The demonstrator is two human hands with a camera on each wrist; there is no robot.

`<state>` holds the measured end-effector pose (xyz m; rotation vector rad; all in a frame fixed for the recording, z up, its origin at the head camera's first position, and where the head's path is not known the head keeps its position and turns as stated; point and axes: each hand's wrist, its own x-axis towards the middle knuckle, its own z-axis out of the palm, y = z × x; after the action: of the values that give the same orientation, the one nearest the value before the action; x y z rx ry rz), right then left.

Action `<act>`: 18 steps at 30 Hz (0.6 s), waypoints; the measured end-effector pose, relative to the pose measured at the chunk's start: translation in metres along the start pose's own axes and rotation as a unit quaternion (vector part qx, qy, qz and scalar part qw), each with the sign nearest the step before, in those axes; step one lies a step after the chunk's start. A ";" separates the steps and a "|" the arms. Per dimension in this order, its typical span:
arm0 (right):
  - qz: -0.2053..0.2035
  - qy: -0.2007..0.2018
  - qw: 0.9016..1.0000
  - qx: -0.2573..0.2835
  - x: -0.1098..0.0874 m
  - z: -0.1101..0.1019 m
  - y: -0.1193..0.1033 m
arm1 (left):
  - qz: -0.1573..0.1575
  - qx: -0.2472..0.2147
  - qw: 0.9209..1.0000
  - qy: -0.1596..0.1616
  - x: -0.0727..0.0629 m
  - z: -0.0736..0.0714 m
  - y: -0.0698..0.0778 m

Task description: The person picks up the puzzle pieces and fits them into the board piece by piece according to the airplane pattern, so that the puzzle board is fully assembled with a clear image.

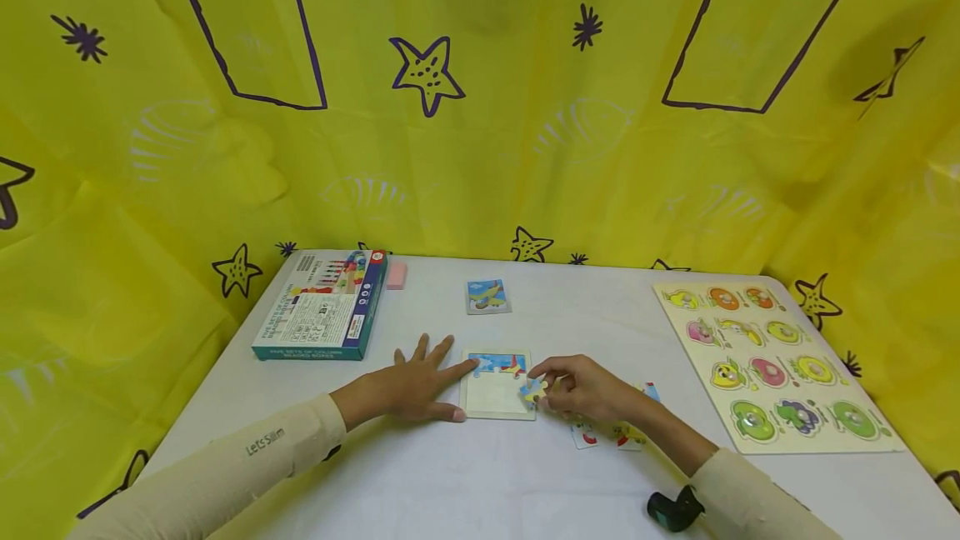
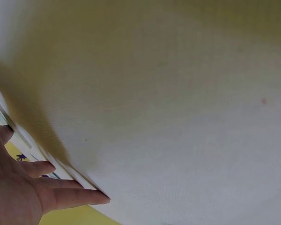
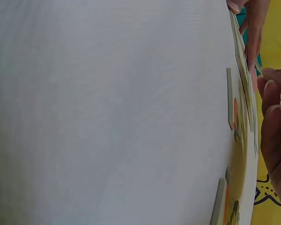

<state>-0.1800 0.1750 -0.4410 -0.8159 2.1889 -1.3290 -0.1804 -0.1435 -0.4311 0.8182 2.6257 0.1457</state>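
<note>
A small puzzle tray (image 1: 497, 417) lies on the white table, its top row filled with blue and red jigsaw pieces (image 1: 498, 363) and its lower part bare. My left hand (image 1: 420, 382) rests at the tray's left side with fingers spread; a fingertip touches the upper left and the thumb the lower left edge. Between thumb and fingers, my right hand (image 1: 581, 390) pinches a blue and yellow puzzle piece (image 1: 533, 391) over the tray's right edge. More loose puzzle pieces (image 1: 585, 433) lie partly hidden beneath the right hand and forearm.
Behind the tray lies a small picture card (image 1: 487, 297) with a yellow airplane. A boxed game (image 1: 322, 307) and a pink block (image 1: 397, 276) are at the back left. On the right is a fruit peg board (image 1: 772, 365). A yellow curtain (image 1: 480, 173) encloses the table.
</note>
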 end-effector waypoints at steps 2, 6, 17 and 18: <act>-0.002 -0.001 1.000 -0.006 0.002 0.001 -0.001 | -0.001 0.001 1.000 0.001 0.000 0.000 0.000; -0.013 -0.003 1.000 -0.013 0.007 0.004 -0.004 | -0.004 0.004 1.000 0.001 0.001 0.001 0.000; -0.017 0.032 0.998 -0.058 0.029 0.016 -0.010 | -0.003 0.000 1.000 0.004 0.000 0.001 -0.001; -0.016 0.032 0.998 -0.058 0.030 0.017 -0.011 | -0.003 -0.001 1.000 0.004 0.000 0.001 -0.001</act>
<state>-0.1886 0.1399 -0.4406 -0.8666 2.3295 -1.2690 -0.1804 -0.1447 -0.4325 0.8112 2.6351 0.1509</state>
